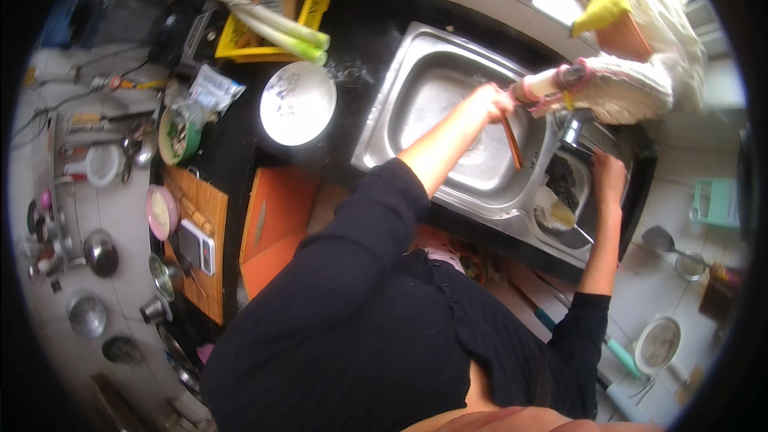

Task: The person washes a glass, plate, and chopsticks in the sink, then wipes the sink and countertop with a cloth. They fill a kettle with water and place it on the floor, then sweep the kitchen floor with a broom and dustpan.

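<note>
Over the larger basin of a stainless steel sink [384, 108], my left hand [497, 101] grips thin brown sticks [512, 143] that look like chopsticks. They point down into the basin; how many there are I cannot tell. Just beside that hand is the end of a cloth-wrapped tube [543, 85], tied with pink string. My right hand [609, 171] is at the lever of the chrome faucet [571, 130], its fingers closed on the lever end. Below the faucet, the smaller basin contains a dark crumpled plastic bag [561, 177] and a pale, yellowish scrap [555, 213].
Left of the sink stands a white bowl [298, 103]. Leeks [282, 30] lie across a yellow basket [324, 3]. A wooden cutting board [210, 288] holds a kitchen scale [198, 246]. An orange cabinet door [279, 204] stands open below the counter. A white cloth bundle [630, 90] hangs behind the faucet.
</note>
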Action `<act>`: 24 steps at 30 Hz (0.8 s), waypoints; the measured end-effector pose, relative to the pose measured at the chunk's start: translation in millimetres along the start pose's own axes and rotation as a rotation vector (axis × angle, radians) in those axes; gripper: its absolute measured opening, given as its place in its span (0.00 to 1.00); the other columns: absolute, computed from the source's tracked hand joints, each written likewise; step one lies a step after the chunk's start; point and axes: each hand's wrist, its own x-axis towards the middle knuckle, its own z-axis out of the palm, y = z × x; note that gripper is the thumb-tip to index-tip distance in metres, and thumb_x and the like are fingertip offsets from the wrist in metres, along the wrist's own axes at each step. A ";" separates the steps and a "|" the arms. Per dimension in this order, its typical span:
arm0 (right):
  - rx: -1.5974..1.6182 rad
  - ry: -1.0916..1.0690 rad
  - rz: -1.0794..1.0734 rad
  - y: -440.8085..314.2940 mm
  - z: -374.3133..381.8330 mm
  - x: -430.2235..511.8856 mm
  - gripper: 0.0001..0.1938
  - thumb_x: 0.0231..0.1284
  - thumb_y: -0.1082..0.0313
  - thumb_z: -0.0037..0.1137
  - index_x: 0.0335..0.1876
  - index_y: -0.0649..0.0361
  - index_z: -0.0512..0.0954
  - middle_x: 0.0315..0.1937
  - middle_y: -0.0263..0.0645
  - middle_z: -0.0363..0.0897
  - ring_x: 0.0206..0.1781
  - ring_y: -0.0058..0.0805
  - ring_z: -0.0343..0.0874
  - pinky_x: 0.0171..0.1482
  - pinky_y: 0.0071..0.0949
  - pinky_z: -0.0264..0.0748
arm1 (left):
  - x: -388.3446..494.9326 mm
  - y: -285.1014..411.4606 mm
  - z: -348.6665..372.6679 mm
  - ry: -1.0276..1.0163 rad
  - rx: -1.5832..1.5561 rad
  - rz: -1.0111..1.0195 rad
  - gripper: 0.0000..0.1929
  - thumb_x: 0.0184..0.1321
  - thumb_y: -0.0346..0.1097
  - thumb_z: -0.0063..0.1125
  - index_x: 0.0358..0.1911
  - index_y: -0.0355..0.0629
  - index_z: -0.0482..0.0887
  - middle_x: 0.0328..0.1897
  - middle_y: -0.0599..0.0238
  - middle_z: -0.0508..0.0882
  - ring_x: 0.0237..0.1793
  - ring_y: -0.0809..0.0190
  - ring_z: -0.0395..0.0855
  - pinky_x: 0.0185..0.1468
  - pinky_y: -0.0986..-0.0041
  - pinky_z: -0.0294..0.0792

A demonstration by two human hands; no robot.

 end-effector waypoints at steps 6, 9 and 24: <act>0.132 0.077 0.044 -45.8 -13.6 -13.6 0.11 0.56 0.57 0.56 0.30 0.57 0.81 0.26 0.44 0.80 0.31 0.45 0.80 0.35 0.38 0.74 | -18.7 -49.9 -40.5 0.166 0.608 0.232 0.22 0.69 0.58 0.32 0.20 0.54 0.63 0.10 0.79 0.57 0.08 0.72 0.51 0.10 0.79 0.43; 0.990 -0.415 0.132 -108.2 25.2 -15.8 0.16 0.67 0.57 0.47 0.44 0.61 0.81 0.32 0.36 0.83 0.26 0.18 0.76 0.31 0.24 0.73 | -48.0 -72.9 -53.4 0.174 0.986 0.555 0.17 0.68 0.51 0.36 0.28 0.49 0.70 0.14 0.72 0.65 0.09 0.70 0.57 0.10 0.74 0.49; 1.492 -0.716 -0.323 -267.9 6.3 52.1 0.07 0.66 0.66 0.51 0.42 0.60 0.77 0.31 0.30 0.74 0.33 0.15 0.71 0.38 0.17 0.68 | -218.1 -30.1 -83.8 0.088 1.519 0.631 0.14 0.56 0.42 0.55 0.36 0.36 0.80 0.28 0.62 0.82 0.27 0.64 0.81 0.29 0.73 0.73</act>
